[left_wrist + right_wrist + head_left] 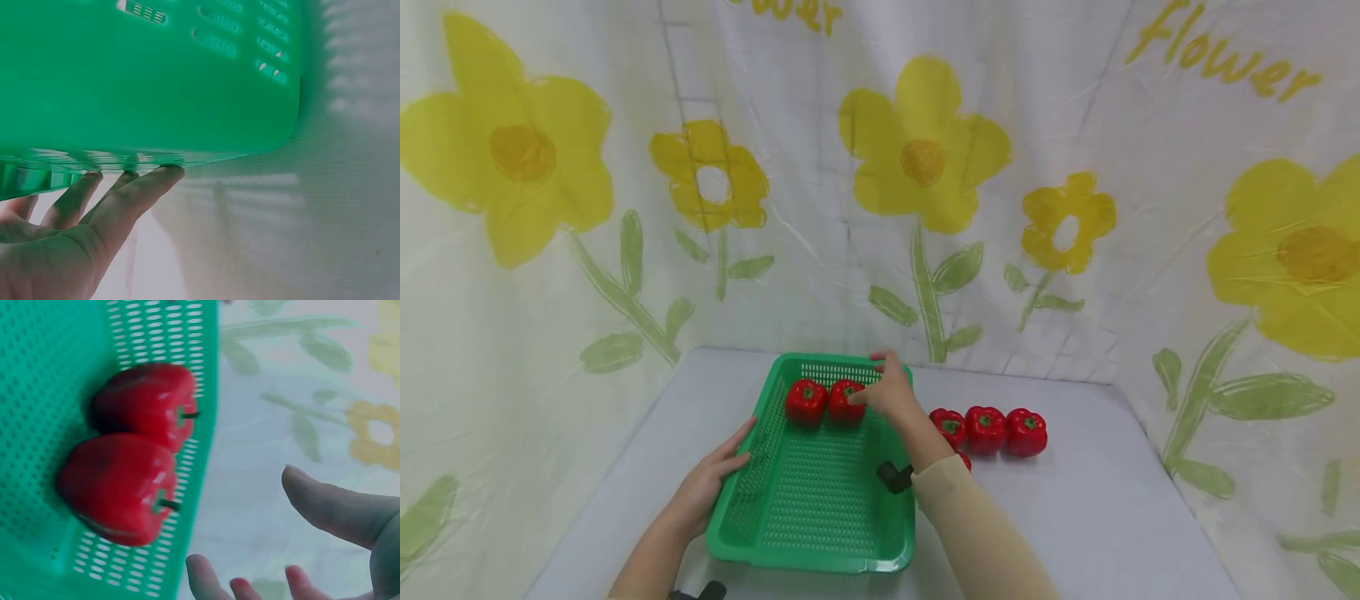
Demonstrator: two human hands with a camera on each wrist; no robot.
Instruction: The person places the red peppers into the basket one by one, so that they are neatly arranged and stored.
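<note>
A green plastic basket [820, 560] stands in the middle of the table. Two red bell peppers, a left one [806, 404] and a right one [847, 403], sit side by side at its far end, stems showing. My left hand [700, 487] rests against the basket's left side; in the left wrist view its extended fingers [134, 197] touch the green wall. Above the far right corner hovers my right hand [891, 390], thumb and fingers spread, holding nothing. The right wrist view shows its thumb [334, 506] apart from the peppers.
Several more red bell peppers [986, 431] lie on the white table [1097, 500] right of the basket, one partly hidden behind the right forearm. A white curtain [805, 275] with painted yellow flowers hangs behind the table and along both sides.
</note>
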